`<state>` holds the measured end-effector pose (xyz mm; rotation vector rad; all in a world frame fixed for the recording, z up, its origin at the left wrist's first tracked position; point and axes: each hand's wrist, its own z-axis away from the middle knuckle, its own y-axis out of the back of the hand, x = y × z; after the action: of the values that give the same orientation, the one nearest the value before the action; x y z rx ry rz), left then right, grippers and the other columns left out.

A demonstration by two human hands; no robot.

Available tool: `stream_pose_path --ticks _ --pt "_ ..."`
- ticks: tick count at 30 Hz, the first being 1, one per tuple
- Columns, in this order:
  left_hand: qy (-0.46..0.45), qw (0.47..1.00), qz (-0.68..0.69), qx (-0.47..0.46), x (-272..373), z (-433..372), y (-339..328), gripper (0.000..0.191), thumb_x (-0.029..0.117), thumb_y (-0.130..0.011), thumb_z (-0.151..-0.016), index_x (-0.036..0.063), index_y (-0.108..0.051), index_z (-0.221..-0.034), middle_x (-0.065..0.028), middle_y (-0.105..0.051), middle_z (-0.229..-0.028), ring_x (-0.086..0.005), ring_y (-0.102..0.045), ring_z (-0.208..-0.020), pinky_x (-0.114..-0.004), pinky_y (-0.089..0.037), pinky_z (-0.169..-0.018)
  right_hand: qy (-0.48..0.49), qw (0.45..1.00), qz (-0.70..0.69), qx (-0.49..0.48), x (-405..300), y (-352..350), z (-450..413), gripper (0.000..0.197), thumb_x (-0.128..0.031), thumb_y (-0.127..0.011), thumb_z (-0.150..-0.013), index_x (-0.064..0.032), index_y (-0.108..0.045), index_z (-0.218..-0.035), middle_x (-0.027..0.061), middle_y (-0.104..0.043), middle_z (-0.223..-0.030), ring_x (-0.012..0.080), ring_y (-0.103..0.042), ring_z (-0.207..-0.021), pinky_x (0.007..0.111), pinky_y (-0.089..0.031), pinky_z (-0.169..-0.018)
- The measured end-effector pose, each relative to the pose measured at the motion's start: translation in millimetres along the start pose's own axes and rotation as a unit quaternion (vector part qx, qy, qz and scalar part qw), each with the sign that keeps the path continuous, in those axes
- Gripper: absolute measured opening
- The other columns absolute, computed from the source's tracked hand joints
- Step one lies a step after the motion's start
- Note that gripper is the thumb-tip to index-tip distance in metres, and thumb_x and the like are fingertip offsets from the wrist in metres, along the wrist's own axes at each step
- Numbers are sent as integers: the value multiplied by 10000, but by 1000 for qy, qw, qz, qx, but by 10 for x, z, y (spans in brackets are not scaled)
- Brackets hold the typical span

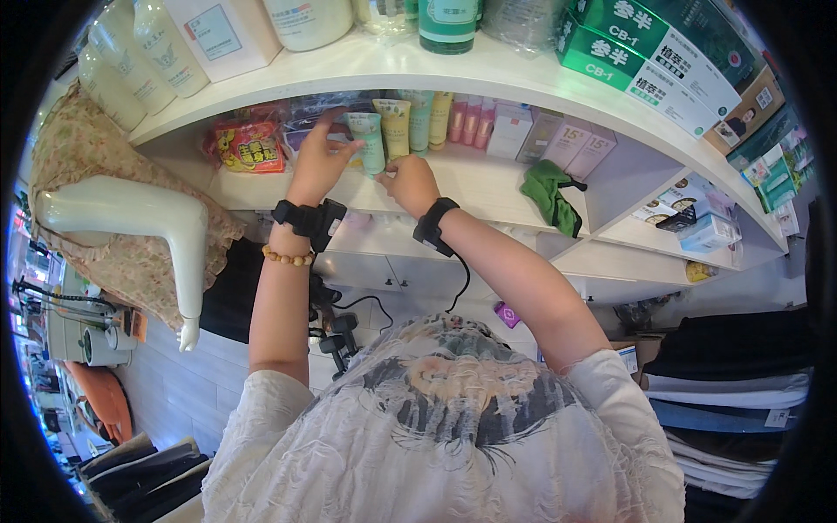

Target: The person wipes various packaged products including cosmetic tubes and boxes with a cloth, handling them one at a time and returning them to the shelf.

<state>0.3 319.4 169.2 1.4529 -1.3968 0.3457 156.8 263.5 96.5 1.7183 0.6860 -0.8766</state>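
My left hand (322, 160) is at a mint-green squeeze tube (367, 145) on the white shelf, its thumb and a finger by the tube's left side. The tube stands upright on its cap. My right hand (413, 185) has its fingertips at the tube's base, on the right. Whether either hand grips the tube cannot be told. Just behind stands a yellow tube (394, 131), with another green tube (420, 121) and a further yellow tube (441, 119) to its right. A red and yellow packet (250, 148) lies to the left of my left hand.
Pink tubes (471, 122) and small boxes (510, 131) stand farther right on the shelf. A green cloth (552, 196) hangs over its front edge. Above is an upper shelf (392, 68) with bottles and boxes. A mannequin arm (176, 229) juts out at left; folded clothes (729, 392) are at right.
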Motion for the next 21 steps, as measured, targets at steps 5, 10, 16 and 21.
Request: stream_pose_path --ticks 5,10,16,21 --pt "47 994 87 37 0 101 -132 461 102 -690 -783 27 -477 -1185 -129 -621 -951 -165 -626 -720 -256 -497 -627 5 1000 -4 -21 -62 36 41 252 -186 -708 -711 28 -679 -840 230 -635 -754 349 -628 -709 385 -497 -675" --pt "84 995 53 3 -122 138 -155 399 117 -699 -775 4 -509 -1108 -123 -610 -923 -158 -619 -710 -257 -496 -619 26 999 -11 -23 -78 49 52 249 -189 -709 -709 27 -681 -830 234 -633 -750 350 -627 -705 387 -496 -673" --pt "63 998 -1 -9 -195 282 -252 446 120 -717 -763 13 -486 -1128 -115 -576 -966 -147 -603 -715 -257 -493 -610 44 998 -31 -12 -31 90 62 215 -170 -697 -708 29 -672 -784 216 -634 -718 331 -632 -687 387 -496 -661" --pt "99 993 -60 32 -379 392 -419 539 122 -773 -678 -9 -483 -1113 -99 -600 -877 -173 -589 -719 -275 -483 -659 -32 997 -74 9 -30 398 45 145 -101 -635 -728 43 -643 -745 167 -638 -656 256 -640 -574 349 -508 -557"
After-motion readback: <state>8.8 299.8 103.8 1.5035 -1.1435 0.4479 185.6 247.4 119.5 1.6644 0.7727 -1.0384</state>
